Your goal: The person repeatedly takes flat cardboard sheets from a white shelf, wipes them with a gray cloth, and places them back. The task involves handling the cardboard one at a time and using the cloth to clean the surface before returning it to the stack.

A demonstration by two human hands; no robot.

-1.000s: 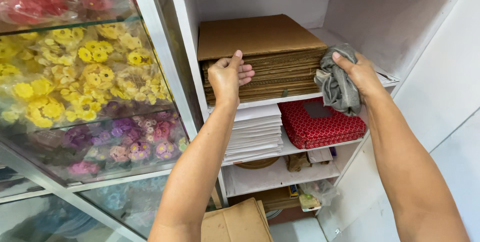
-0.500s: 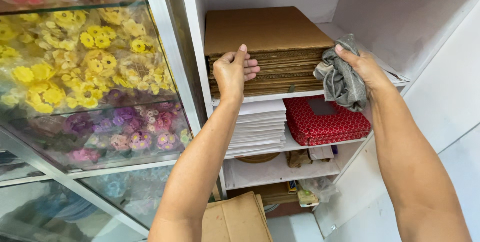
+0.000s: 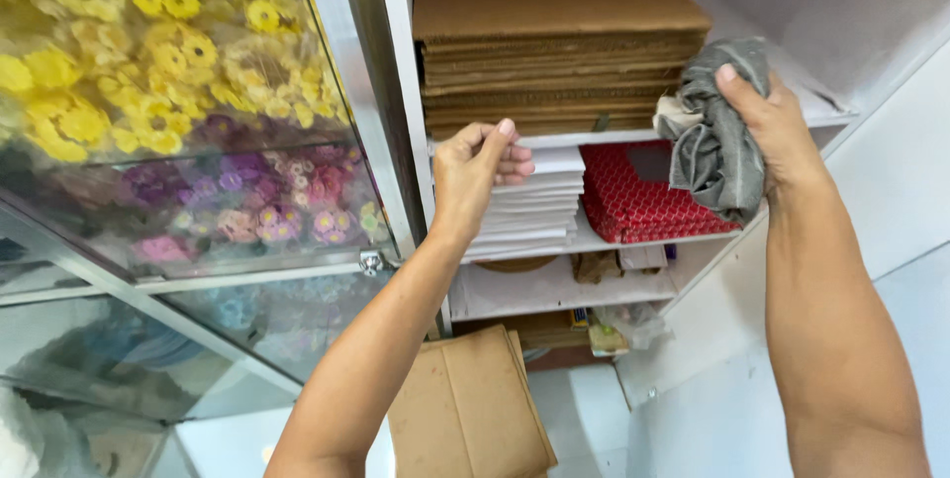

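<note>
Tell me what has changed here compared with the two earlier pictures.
The left hand came down from the stack of brown cardboard sheets to the stack of white paper sheets one shelf lower. The right hand still grips the crumpled grey cloth.

cloth (image 3: 717, 137): grey, crumpled, hanging bunched beside the cardboard stack (image 3: 559, 38)
white sheets (image 3: 534, 203): flat pile, just below the cardboard stack

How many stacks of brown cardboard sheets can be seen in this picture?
2. One cardboard stack lies on the upper shelf, above the left hand. A smaller cardboard pile sits low, near the floor. Others may be hidden.
</note>
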